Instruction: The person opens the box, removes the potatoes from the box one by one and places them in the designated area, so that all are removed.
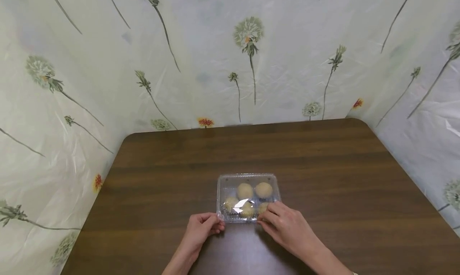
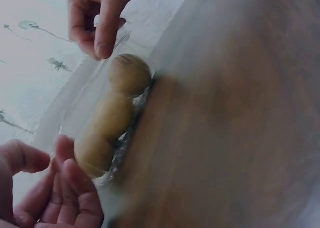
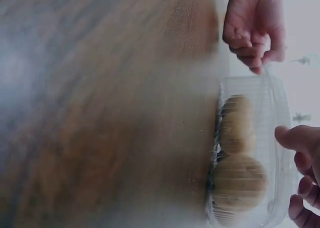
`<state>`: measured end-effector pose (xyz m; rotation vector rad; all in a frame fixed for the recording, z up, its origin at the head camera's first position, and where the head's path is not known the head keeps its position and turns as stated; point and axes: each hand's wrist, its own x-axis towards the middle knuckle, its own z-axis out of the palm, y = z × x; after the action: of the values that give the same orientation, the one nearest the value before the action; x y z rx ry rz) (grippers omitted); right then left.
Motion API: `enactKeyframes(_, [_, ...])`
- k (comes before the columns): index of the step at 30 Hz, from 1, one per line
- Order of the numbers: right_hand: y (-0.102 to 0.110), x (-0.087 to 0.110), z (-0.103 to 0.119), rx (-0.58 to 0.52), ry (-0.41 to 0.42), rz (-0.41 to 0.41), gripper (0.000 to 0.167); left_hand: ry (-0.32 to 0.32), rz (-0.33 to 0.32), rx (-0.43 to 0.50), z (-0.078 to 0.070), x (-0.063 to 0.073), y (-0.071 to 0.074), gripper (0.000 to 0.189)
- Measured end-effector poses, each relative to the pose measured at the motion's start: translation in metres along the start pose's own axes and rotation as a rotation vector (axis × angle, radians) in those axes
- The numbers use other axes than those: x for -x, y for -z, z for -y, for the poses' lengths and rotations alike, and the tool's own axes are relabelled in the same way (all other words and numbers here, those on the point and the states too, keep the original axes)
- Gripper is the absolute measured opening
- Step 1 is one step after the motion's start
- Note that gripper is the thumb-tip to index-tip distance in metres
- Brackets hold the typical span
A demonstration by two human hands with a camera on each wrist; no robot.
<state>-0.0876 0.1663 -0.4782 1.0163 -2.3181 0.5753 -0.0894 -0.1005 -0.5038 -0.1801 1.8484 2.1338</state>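
A clear plastic clamshell container (image 1: 230, 182) sits on the table, its lid over several round, pale-yellow buns (image 1: 264, 190). At its front left corner, my left hand (image 1: 205, 227) pinches the rim between thumb and fingers; the right wrist view shows this left hand (image 3: 257, 30) at the corner too. My right hand (image 1: 285, 225) holds the front edge near the right corner, fingers curled and partly covering one bun. In the left wrist view, thumb and fingers of the right hand (image 2: 100, 22) meet at the clear rim. Glare hides part of the lid.
The dark wooden table (image 1: 172, 167) has rounded far corners. Behind it and along both sides hangs a pale sheet (image 1: 201, 67) printed with dandelions.
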Motion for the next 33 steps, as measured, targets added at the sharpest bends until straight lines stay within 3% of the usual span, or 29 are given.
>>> enactKeyframes(9, [0.001, -0.003, -0.002, -0.003, 0.017, 0.001, 0.021, -0.021, -0.044, 0.018, 0.003, 0.0, -0.003, 0.017])
enactKeyframes(14, [0.0, -0.002, -0.003, 0.002, 0.009, 0.019, 0.003, -0.021, -0.045, 0.021, 0.004, 0.0, -0.002, 0.018])
enactKeyframes(19, [-0.001, -0.001, -0.005, 0.0, 0.013, 0.005, 0.029, -0.031, -0.039, 0.024, 0.005, 0.0, -0.003, 0.019])
enactKeyframes(24, [0.005, -0.006, -0.007, -0.016, 0.045, -0.107, 0.031, -0.031, -0.04, 0.014, 0.005, 0.001, -0.003, 0.02])
enactKeyframes(33, [0.036, -0.036, -0.017, 0.015, 0.08, -0.331, 0.026, -0.014, -0.031, -0.004, 0.003, 0.004, -0.003, 0.022])
